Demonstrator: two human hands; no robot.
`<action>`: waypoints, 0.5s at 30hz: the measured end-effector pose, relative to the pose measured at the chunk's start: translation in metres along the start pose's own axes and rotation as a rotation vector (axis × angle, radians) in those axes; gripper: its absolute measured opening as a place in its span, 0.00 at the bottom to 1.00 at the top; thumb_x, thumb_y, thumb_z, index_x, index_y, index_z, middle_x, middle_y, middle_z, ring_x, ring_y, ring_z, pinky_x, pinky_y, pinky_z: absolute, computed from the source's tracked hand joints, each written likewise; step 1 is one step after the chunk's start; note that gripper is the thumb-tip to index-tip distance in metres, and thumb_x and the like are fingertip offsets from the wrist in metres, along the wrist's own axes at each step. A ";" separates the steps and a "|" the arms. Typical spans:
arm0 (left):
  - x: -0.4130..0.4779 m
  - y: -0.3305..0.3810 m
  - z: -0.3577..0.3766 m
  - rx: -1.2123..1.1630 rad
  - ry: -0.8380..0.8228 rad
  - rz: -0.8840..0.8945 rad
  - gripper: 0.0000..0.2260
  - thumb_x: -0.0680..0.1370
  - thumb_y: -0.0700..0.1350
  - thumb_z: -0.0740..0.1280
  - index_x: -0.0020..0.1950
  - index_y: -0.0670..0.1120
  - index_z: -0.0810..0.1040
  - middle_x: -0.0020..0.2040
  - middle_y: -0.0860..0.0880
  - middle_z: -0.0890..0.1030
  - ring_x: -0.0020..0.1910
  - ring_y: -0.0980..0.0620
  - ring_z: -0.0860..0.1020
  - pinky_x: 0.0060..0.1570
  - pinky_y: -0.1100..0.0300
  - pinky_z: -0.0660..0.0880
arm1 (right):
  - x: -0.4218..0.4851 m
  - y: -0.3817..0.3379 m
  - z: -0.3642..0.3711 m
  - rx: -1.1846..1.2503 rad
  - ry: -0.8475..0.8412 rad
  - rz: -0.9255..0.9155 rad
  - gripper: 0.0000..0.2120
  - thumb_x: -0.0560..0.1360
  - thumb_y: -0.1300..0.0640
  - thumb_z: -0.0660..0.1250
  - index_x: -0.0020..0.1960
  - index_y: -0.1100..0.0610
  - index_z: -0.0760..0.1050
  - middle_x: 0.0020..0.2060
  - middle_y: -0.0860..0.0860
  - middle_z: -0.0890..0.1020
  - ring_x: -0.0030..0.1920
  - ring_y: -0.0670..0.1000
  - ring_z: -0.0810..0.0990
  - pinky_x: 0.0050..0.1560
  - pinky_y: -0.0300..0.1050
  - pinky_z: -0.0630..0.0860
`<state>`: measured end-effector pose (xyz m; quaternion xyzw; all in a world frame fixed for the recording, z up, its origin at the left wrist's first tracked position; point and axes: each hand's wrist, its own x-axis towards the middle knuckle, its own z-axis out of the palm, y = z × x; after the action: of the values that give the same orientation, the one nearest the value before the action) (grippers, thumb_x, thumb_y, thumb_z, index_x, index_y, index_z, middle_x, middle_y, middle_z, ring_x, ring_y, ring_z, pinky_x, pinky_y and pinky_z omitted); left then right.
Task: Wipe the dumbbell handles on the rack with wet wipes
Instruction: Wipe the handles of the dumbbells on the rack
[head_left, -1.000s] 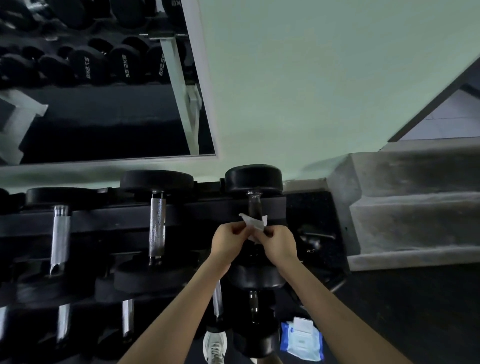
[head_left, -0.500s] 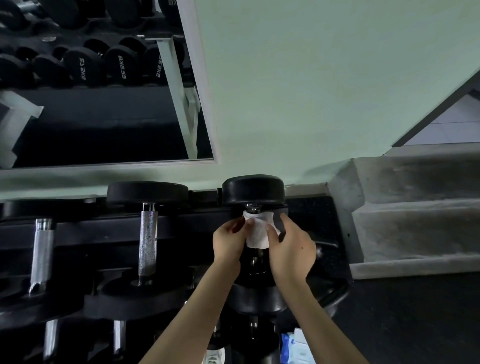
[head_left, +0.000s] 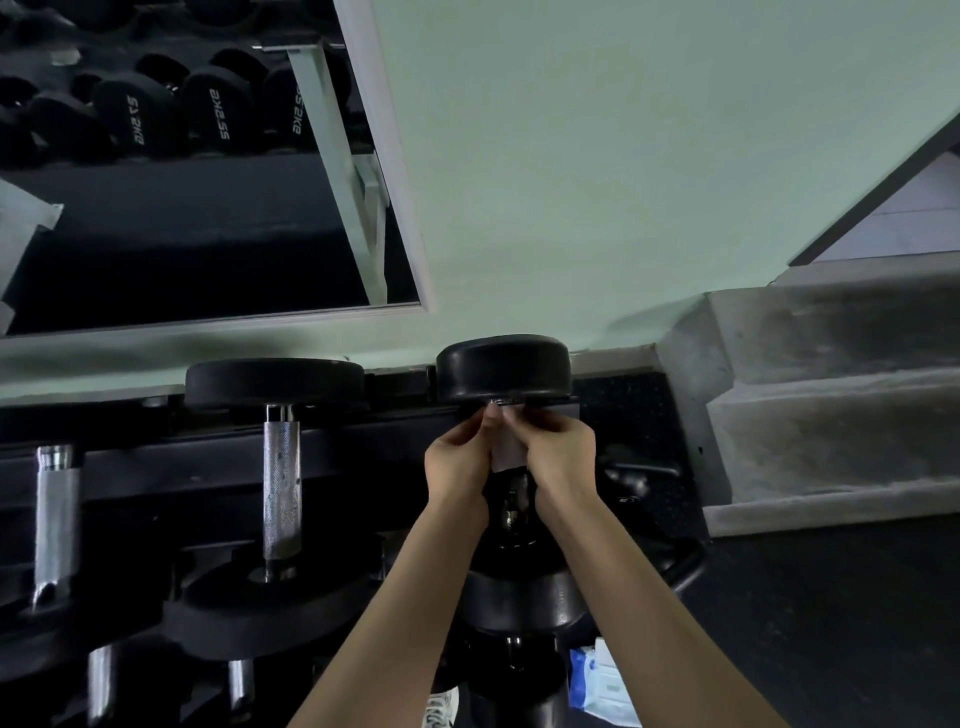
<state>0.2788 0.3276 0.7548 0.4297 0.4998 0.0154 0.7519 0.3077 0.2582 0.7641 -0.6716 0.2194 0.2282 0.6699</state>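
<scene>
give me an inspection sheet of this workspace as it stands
surface: black rack, top row holds dumbbells lying front to back
job's things: white wipe wrapped on the handle of the rightmost dumbbell; two bare knurled handles to its left, second one
clutter: blue wipe pack on the floor by the rack foot; a shoe at the bottom edge
grips: left hand and right hand both closed on the wipe, either side of the handle
cables: nothing seen
surroundings: pale green wall, mirror reflecting more dumbbells, concrete steps to the right, dark floor
</scene>
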 end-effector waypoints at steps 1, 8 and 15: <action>0.000 -0.002 -0.001 0.029 0.007 0.016 0.11 0.72 0.46 0.72 0.51 0.43 0.82 0.45 0.44 0.84 0.47 0.48 0.82 0.53 0.54 0.78 | 0.000 0.002 -0.001 -0.014 -0.004 -0.016 0.07 0.71 0.59 0.73 0.36 0.51 0.81 0.33 0.48 0.84 0.39 0.46 0.84 0.43 0.40 0.78; -0.003 -0.003 -0.005 0.100 0.011 0.010 0.10 0.72 0.44 0.72 0.52 0.41 0.82 0.47 0.41 0.83 0.50 0.44 0.82 0.57 0.50 0.77 | -0.004 0.007 -0.009 0.007 -0.043 0.011 0.01 0.71 0.61 0.73 0.42 0.58 0.83 0.37 0.53 0.85 0.42 0.51 0.85 0.47 0.44 0.80; -0.003 -0.008 0.002 0.140 0.091 0.077 0.07 0.72 0.48 0.73 0.47 0.47 0.83 0.43 0.47 0.85 0.45 0.50 0.83 0.53 0.54 0.78 | -0.007 0.012 -0.001 0.099 0.004 0.011 0.08 0.74 0.61 0.69 0.38 0.53 0.82 0.37 0.52 0.85 0.43 0.50 0.84 0.45 0.41 0.81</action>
<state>0.2758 0.3201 0.7521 0.4988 0.5165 0.0288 0.6955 0.2948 0.2573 0.7589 -0.6371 0.2354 0.2195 0.7004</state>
